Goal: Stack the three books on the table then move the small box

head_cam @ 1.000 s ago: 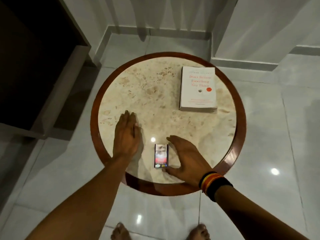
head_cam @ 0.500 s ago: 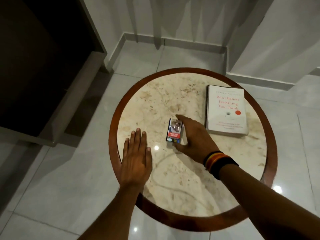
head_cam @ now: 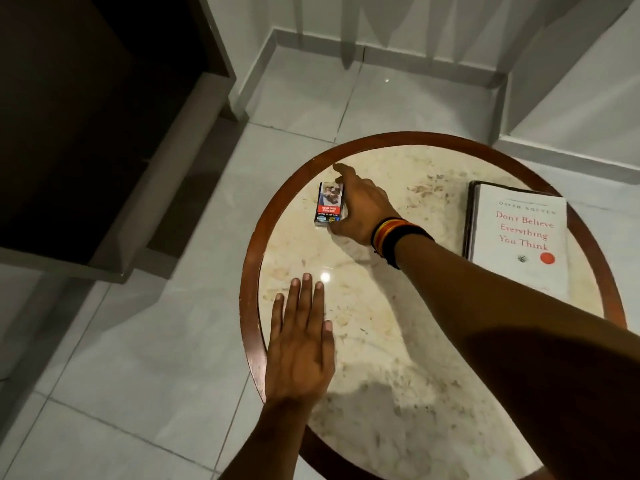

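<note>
A small box (head_cam: 329, 203) with a red label lies flat near the far left rim of the round marble table (head_cam: 398, 358). My right hand (head_cam: 360, 206), with striped bands on its wrist, grips the box along its right side, thumb and fingers around it. My left hand (head_cam: 300, 344) rests flat and open on the table's near left edge, holding nothing. A white book (head_cam: 519, 237) with red lettering tops a stack at the table's right side; a dark edge of another book shows under it on the left.
The table has a brown wooden rim (head_cam: 249, 289) and stands on pale floor tiles (head_cam: 138, 358). A dark cabinet (head_cam: 86, 133) stands to the left. White walls with a skirting board (head_cam: 415, 60) close the far side.
My right hand has slid the small box from the table's near edge across to the far left rim. The view has shifted left. My left hand stays flat on the table.
</note>
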